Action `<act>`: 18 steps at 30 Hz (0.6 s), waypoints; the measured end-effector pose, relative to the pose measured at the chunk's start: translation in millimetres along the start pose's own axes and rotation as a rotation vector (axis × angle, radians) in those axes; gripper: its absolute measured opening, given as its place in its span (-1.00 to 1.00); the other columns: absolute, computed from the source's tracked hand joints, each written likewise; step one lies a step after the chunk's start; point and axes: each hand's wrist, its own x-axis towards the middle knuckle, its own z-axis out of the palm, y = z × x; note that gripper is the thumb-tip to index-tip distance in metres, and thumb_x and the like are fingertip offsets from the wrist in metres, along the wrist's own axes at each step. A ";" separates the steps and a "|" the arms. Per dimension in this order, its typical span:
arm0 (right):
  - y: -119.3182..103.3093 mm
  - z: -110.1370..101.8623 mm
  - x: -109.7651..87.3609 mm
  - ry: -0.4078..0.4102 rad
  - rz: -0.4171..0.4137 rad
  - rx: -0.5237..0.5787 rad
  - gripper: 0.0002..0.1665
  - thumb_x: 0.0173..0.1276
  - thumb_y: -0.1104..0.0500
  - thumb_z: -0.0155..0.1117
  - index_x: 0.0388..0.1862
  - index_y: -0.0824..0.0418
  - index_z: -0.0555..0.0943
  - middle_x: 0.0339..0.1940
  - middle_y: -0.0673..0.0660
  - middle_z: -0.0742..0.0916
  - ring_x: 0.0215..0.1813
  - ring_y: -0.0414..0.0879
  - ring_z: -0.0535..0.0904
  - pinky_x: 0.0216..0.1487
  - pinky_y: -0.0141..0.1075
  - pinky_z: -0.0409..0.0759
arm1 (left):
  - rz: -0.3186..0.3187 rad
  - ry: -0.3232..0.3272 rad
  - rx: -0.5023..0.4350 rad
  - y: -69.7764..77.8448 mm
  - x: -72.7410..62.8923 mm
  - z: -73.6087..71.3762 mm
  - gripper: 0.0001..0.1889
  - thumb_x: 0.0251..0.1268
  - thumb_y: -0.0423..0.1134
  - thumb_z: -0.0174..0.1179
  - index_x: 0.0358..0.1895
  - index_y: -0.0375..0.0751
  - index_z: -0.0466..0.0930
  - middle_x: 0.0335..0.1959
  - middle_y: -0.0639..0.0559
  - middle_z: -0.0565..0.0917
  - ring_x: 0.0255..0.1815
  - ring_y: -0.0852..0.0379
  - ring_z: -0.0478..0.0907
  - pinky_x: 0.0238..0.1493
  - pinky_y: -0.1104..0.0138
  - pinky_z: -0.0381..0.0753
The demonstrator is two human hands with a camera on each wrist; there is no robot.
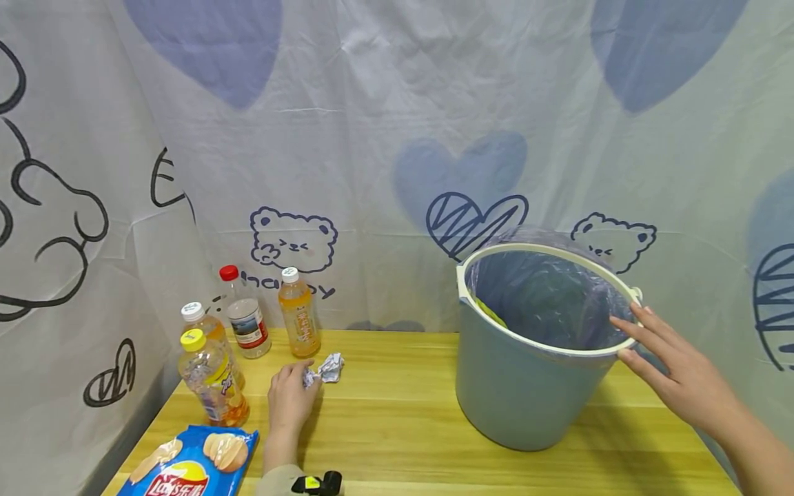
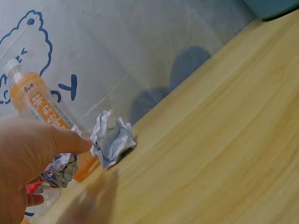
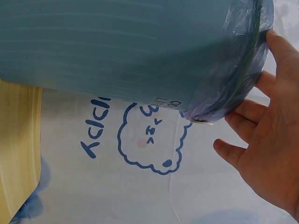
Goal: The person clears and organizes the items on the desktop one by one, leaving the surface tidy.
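In the head view my left hand [image 1: 292,397] is low over the table at the left. It pinches a crumpled ball of paper [image 2: 63,169] between thumb and fingers. A second crumpled paper ball [image 1: 331,368] lies right beside that hand on the wood. My right hand [image 1: 688,375] is at the right side of a blue-grey bucket [image 1: 527,393], with extended fingers touching its white rim. A clear plastic liner [image 3: 219,79] folds over the rim, and the right wrist view shows fingertips against it. Inside the bucket, something yellow-green [image 1: 490,311] shows near the left wall.
Left of the left hand stand a yellow-capped bottle [image 1: 214,386], a white-capped bottle [image 1: 214,331] and a red-capped bottle [image 1: 247,320]. An orange drink bottle [image 1: 300,317] stands behind it. A blue chip bag [image 1: 198,458] lies at the front left. A printed curtain [image 1: 372,172] hangs behind the table.
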 end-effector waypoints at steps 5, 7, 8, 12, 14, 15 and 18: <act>-0.3 0.0 0.0 -0.002 -0.002 0.004 -0.39 0.51 0.01 0.06 0.50 -0.01 0.27 0.63 0.15 0.06 0.65 0.10 -0.26 0.24 0.56 -0.10 | 0.026 0.022 0.005 8.5 0.7 -3.8 -0.56 0.24 -0.14 0.29 0.17 -0.17 0.56 0.15 -0.28 0.55 0.21 -0.32 0.40 0.22 -0.17 0.34; -0.7 -0.2 0.1 -0.002 -0.002 0.008 -0.39 0.51 0.02 0.06 0.50 0.00 0.27 0.63 0.15 0.05 0.65 0.10 -0.27 0.24 0.56 -0.11 | 0.041 0.030 0.007 11.9 0.6 -5.5 -0.56 0.23 -0.15 0.30 0.17 -0.17 0.56 0.15 -0.28 0.56 0.21 -0.32 0.40 0.23 -0.17 0.33; -0.8 -0.2 0.1 -0.002 -0.002 0.008 -0.39 0.51 0.02 0.06 0.50 0.01 0.27 0.63 0.16 0.05 0.65 0.10 -0.27 0.24 0.56 -0.11 | 0.048 0.030 0.004 13.7 0.5 -6.5 -0.56 0.23 -0.15 0.30 0.17 -0.18 0.56 0.16 -0.28 0.55 0.22 -0.32 0.40 0.24 -0.17 0.32; -1.0 -0.4 0.0 -0.003 0.000 0.003 -0.39 0.51 0.01 0.06 0.50 0.00 0.27 0.63 0.16 0.06 0.65 0.11 -0.26 0.23 0.56 -0.09 | 0.076 0.033 0.000 20.8 0.1 -10.6 -0.55 0.22 -0.14 0.32 0.17 -0.18 0.56 0.16 -0.28 0.55 0.23 -0.31 0.39 0.29 -0.15 0.29; -0.9 -0.4 -0.1 -0.003 0.000 -0.005 -0.38 0.51 0.01 0.06 0.50 -0.01 0.27 0.63 0.17 0.06 0.65 0.12 -0.25 0.22 0.56 -0.07 | 0.092 0.038 -0.002 24.7 0.1 -12.5 -0.54 0.22 -0.13 0.31 0.18 -0.18 0.56 0.16 -0.27 0.55 0.23 -0.30 0.38 0.30 -0.14 0.28; -0.7 -0.3 -0.1 -0.003 0.000 -0.007 -0.38 0.51 0.00 0.06 0.50 -0.02 0.27 0.63 0.17 0.06 0.65 0.11 -0.25 0.21 0.56 -0.06 | 0.100 0.044 -0.003 26.8 -0.1 -13.3 -0.54 0.22 -0.13 0.31 0.18 -0.17 0.56 0.16 -0.27 0.55 0.23 -0.30 0.39 0.31 -0.13 0.27; -0.5 0.0 -0.3 -0.002 0.000 -0.010 -0.38 0.51 0.00 0.06 0.50 -0.03 0.27 0.63 0.16 0.06 0.65 0.10 -0.25 0.19 0.56 -0.04 | 0.129 0.059 -0.008 33.8 -0.6 -16.3 -0.54 0.23 -0.12 0.30 0.18 -0.17 0.55 0.15 -0.25 0.56 0.21 -0.28 0.40 0.31 -0.13 0.27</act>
